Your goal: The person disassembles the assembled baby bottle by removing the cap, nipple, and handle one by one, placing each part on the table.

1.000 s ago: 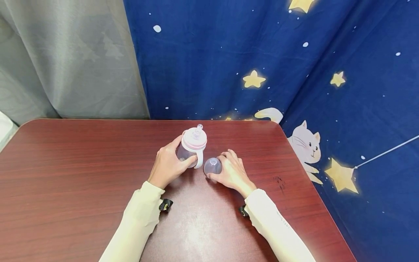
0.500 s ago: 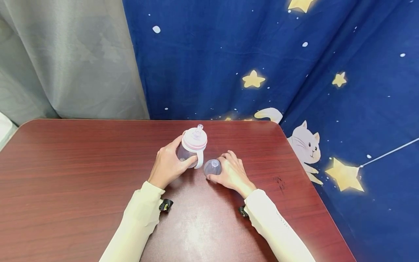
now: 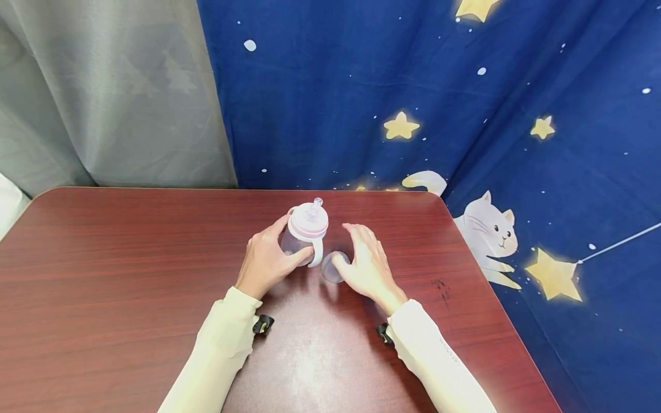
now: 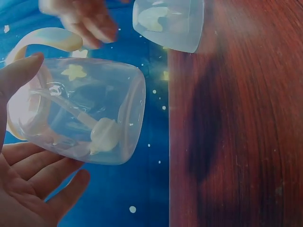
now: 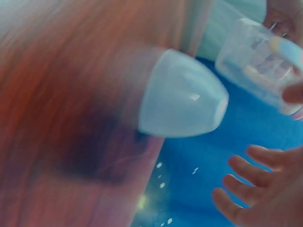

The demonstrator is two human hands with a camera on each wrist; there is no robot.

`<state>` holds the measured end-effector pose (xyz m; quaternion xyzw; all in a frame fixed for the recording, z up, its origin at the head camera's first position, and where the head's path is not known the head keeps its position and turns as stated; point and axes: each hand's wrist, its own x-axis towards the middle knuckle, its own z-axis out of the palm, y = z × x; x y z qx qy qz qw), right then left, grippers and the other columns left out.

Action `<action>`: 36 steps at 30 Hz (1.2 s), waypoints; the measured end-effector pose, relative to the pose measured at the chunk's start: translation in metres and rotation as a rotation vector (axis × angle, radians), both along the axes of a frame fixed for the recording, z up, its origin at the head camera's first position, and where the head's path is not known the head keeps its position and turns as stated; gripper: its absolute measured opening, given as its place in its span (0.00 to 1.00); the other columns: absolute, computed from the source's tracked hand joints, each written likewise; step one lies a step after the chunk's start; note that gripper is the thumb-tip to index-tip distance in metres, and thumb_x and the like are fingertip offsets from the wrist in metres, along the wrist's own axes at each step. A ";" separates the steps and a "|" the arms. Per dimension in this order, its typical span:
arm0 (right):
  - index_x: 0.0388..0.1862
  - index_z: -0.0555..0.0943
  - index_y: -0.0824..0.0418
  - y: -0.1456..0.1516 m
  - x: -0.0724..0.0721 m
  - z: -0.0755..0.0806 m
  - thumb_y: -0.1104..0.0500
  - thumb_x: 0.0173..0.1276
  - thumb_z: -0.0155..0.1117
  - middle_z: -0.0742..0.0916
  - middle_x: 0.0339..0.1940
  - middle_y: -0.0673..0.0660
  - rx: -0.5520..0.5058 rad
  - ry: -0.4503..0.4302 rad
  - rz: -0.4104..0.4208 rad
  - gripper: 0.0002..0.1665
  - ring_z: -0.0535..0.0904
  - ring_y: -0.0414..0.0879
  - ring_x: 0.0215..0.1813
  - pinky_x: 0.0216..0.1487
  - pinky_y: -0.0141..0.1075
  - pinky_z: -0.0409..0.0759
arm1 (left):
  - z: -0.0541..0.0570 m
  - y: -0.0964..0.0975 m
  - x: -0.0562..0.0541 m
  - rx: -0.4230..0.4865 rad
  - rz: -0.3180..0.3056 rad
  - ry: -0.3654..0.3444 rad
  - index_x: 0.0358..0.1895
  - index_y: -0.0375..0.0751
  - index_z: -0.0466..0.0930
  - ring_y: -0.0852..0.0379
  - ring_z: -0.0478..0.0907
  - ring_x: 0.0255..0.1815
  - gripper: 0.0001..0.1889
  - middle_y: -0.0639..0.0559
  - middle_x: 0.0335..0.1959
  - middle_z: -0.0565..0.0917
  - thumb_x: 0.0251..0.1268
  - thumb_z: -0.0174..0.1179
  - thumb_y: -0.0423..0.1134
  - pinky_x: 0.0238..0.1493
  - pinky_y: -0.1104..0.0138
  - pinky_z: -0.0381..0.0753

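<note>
My left hand (image 3: 264, 259) grips a clear baby bottle (image 3: 308, 222) with a white collar, a pink ring, white handles and a clear teat on top. In the left wrist view, a straw with a white weighted end (image 4: 105, 135) shows inside the see-through bottle body. Just right of the bottle stands a translucent dome-shaped bottle cap (image 3: 330, 274), its rounded end up. My right hand (image 3: 369, 267) hovers beside and over the cap with spread, loosely straight fingers. The thumb overlaps the cap in the head view, while the right wrist view shows the fingers apart from it.
The reddish-brown wooden table (image 3: 129, 275) reaches out to both sides. Dark scuff marks (image 3: 440, 287) lie on its right part. Behind it hang a grey curtain (image 3: 139, 103) and a blue curtain (image 3: 330, 86) with stars and a cat.
My right hand has let go of the cap, its fingers spreading and lifting away. The cap stays in about the same place. My left hand and the bottle have barely moved.
</note>
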<state>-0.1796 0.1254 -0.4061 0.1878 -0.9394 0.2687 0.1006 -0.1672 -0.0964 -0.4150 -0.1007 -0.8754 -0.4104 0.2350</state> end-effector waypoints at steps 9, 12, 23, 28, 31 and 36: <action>0.67 0.73 0.53 -0.024 0.005 0.025 0.32 0.63 0.63 0.78 0.63 0.51 -0.198 0.042 -0.006 0.41 0.71 0.46 0.66 0.63 0.51 0.70 | 0.001 0.006 0.003 -0.040 0.026 0.057 0.60 0.43 0.79 0.44 0.84 0.38 0.39 0.46 0.44 0.87 0.41 0.76 0.56 0.35 0.50 0.80; 0.64 0.76 0.54 -0.030 0.004 0.027 0.31 0.59 0.67 0.79 0.60 0.51 -0.199 0.074 -0.011 0.41 0.72 0.45 0.63 0.61 0.49 0.72 | 0.001 0.008 0.004 -0.071 0.033 0.115 0.58 0.42 0.80 0.44 0.84 0.36 0.38 0.45 0.41 0.87 0.41 0.77 0.57 0.33 0.49 0.80; 0.62 0.78 0.53 -0.035 0.002 0.031 0.32 0.55 0.71 0.81 0.56 0.50 -0.187 0.103 -0.049 0.41 0.74 0.45 0.60 0.59 0.47 0.73 | 0.001 0.011 0.003 -0.184 0.076 0.257 0.54 0.41 0.79 0.45 0.78 0.27 0.38 0.47 0.32 0.86 0.39 0.77 0.58 0.27 0.52 0.77; 0.61 0.78 0.55 -0.035 0.002 0.033 0.35 0.56 0.72 0.80 0.57 0.51 -0.199 0.092 -0.033 0.39 0.73 0.46 0.61 0.60 0.46 0.72 | 0.002 0.012 0.003 -0.186 0.063 0.261 0.54 0.39 0.80 0.46 0.78 0.25 0.36 0.46 0.29 0.85 0.42 0.76 0.58 0.27 0.52 0.78; 0.59 0.79 0.57 -0.034 0.001 0.034 0.38 0.57 0.73 0.80 0.58 0.53 -0.215 0.097 -0.003 0.37 0.72 0.47 0.62 0.62 0.46 0.71 | 0.003 0.011 0.003 -0.189 0.045 0.250 0.54 0.38 0.80 0.45 0.78 0.26 0.36 0.44 0.29 0.84 0.43 0.76 0.56 0.27 0.52 0.78; 0.56 0.80 0.59 -0.032 0.000 0.034 0.40 0.57 0.73 0.78 0.59 0.53 -0.237 0.089 0.041 0.34 0.71 0.47 0.63 0.64 0.43 0.69 | 0.004 0.011 0.004 -0.187 0.016 0.226 0.54 0.37 0.80 0.45 0.79 0.26 0.36 0.42 0.30 0.85 0.43 0.76 0.55 0.28 0.51 0.78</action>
